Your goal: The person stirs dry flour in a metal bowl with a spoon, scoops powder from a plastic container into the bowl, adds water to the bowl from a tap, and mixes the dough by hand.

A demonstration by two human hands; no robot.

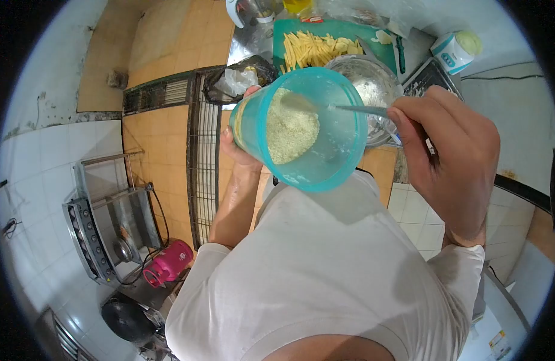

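Observation:
A tilted teal plastic container (344, 153) is in my left hand (241, 155), its wide mouth facing up toward me. Pale, coarse powder (292, 135) has gathered on the container's left side, and white dust clings to the inner wall. My right hand (458, 159) pinches the handle of a metal spoon (366, 110), which reaches across the rim. The spoon's far end is blurred near the powder. Just behind the container, partly hidden by it, stands a metal bowl (383, 90) with white flour-like powder in it.
Potato sticks (313, 49) lie on a green cutting board (383, 57), with a green-handled knife (401, 55) at its right. A black plastic bag (262, 67) sits left of the board. At the lower left are a stove (88, 240) and a pink gas cylinder (169, 263).

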